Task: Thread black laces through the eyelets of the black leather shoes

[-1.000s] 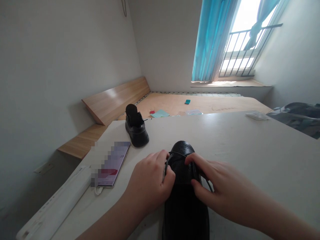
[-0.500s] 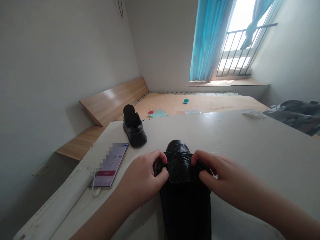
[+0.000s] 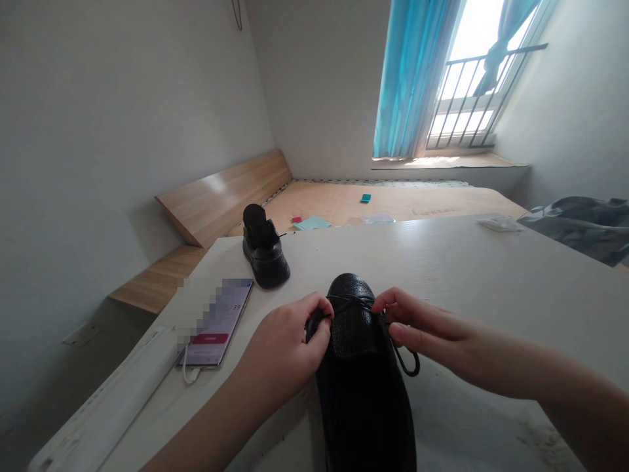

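Phone screen (image 3: 215, 321) partly pixelated, black shoe (image 3: 366, 413) cut off below

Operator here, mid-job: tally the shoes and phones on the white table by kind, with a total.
Black leather shoes: 2
Smartphone: 1
Total: 3

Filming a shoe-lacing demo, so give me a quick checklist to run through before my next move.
1. The shoe sits steady on the table, toe pointing away: ok.
2. The right hand pinches the lace: ok.
3. The left hand has a secure hold on the lace: cannot tell, the fingers hide it.
4. The lace is snug across the shoe's top: cannot tell.
5. The other shoe stands apart from the hands: ok.
6. The phone lies clear of the lace: ok.
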